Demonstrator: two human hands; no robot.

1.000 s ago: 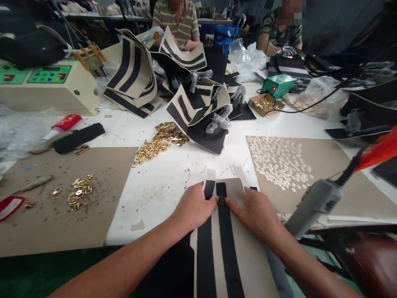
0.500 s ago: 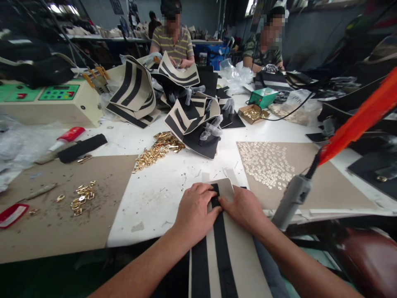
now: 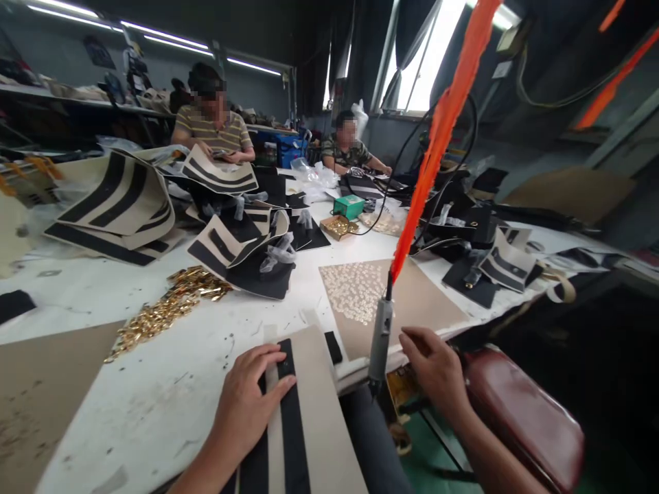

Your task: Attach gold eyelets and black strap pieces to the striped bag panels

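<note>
My left hand (image 3: 252,391) lies on a beige panel (image 3: 322,398) with black stripes, its thumb and fingers spread on either side of a black strap (image 3: 289,405). The panel reaches over the table's front edge towards me. Off to the right, my right hand (image 3: 437,374) is in the air, fingers loosely bent and apart, with nothing visible in it. Just left of its fingertips hangs a grey cylindrical hand tool (image 3: 379,339) on an orange-wrapped cord (image 3: 430,158). Between hand and tool there is a gap.
Gold metal fittings (image 3: 165,309) are heaped on the white table (image 3: 154,405). Small pale rings (image 3: 350,291) cover part of a brown sheet (image 3: 422,295). Striped panels (image 3: 118,206) are piled behind. A dark red seat (image 3: 519,412) stands at right. Two co-workers sit across the table.
My right hand has left the panel and moved right, towards the hanging tool. My left hand stays on the panel. The view has turned right and tilted up.
</note>
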